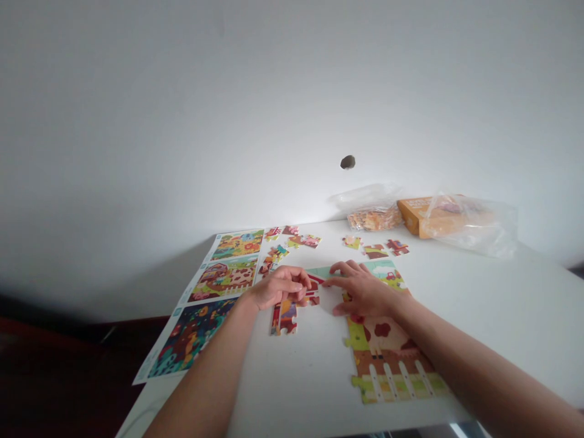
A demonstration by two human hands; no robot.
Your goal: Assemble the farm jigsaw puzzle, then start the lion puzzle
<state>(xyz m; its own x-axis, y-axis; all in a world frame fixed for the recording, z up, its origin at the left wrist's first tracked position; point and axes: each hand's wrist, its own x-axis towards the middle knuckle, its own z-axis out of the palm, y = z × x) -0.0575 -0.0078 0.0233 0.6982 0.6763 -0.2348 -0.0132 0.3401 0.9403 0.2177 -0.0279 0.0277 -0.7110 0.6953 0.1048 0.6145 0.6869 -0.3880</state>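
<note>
A partly joined jigsaw puzzle point(387, 359) with a cow and a white fence lies on the white table. My right hand point(367, 289) rests over its upper part, fingers spread, with the index fingertip at a red-roofed puzzle section point(314, 286). Beside that section, my left hand point(283, 287) has its fingers curled together. Whatever they may pinch is hidden. Below the left hand, joined pieces point(286, 317) show red and purple parts, apart from the cow section.
A picture sheet point(223, 280) with several printed scenes lies at the left edge. Loose puzzle pieces point(311, 241) are scattered at the back, more point(376, 250) right of them. Farther back are a plastic bag of pieces point(374, 218) and an orange box point(413, 217) partly under clear plastic point(493, 228).
</note>
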